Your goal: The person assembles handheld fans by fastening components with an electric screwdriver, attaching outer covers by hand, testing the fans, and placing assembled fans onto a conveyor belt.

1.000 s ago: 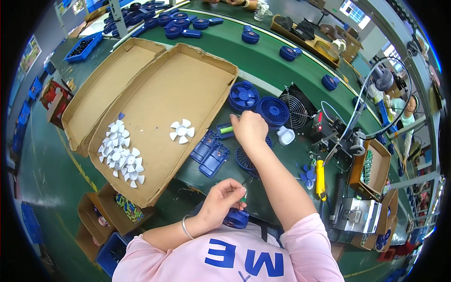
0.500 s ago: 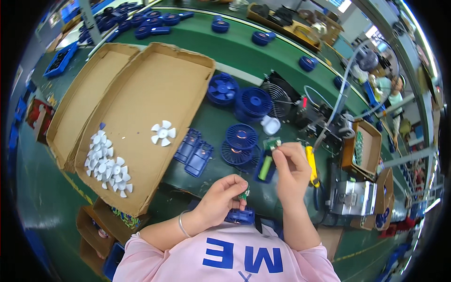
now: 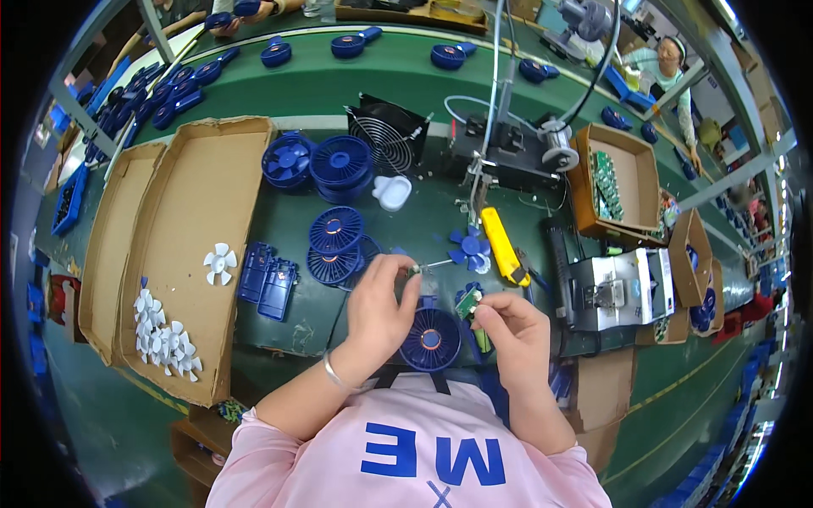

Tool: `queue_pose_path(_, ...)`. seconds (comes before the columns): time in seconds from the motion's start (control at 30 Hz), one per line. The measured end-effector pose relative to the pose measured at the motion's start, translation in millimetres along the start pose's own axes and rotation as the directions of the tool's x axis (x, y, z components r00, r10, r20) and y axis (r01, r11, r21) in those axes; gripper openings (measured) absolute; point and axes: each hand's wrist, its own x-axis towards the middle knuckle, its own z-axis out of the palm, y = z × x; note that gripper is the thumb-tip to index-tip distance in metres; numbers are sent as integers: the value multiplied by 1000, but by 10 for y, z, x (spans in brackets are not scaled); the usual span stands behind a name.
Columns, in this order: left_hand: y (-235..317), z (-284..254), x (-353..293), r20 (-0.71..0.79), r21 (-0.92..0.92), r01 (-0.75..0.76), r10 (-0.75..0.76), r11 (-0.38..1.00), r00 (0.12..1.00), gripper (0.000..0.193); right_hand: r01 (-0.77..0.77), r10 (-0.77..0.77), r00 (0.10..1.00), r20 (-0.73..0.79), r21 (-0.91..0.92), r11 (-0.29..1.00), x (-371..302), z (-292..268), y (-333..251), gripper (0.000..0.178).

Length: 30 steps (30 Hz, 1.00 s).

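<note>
My right hand pinches a small green circuit board between thumb and fingers. Below it shows a green cylindrical battery, partly hidden. My left hand is closed at the fingertips, near a thin metal rod; what it grips is too small to make out. Between my hands, close to my body, lies a round blue fan housing with a slotted grille. Beyond it are a blue fan blade and a yellow-handled tool.
Cardboard trays with white fan blades stand left. Blue battery covers and stacked blue fan housings lie nearer the middle. A black machine and a box of circuit boards are right. A green conveyor carries blue handheld fans.
The view has shifted, moving the bench items left in the picture. My left hand has risen away from my body; the right hand has come lower, still holding the circuit board.
</note>
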Motion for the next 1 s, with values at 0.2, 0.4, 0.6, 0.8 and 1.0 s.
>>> queue_pose_path(0.2,417,-191,-75,119,-138,-165,182,977,976,21,293,-245,956,161,-477,828,5,-200,43,3)
queue_pose_path(0.4,474,-35,-138,317,-309,77,26,948,948,3,456,-393,889,233,-502,735,37,-221,89,5)
queue_pose_path(0.6,466,-104,-137,-203,-34,-151,141,988,969,4,649,-454,761,464,-533,544,-257,-188,51,12)
queue_pose_path(0.8,691,-443,-192,127,-211,-276,306,938,943,11,107,-72,990,121,-318,942,-355,-558,65,4)
queue_pose_path(1.0,708,-17,-252,305,-384,51,75,922,949,11,549,-400,833,383,-483,682,-383,-496,-144,9)
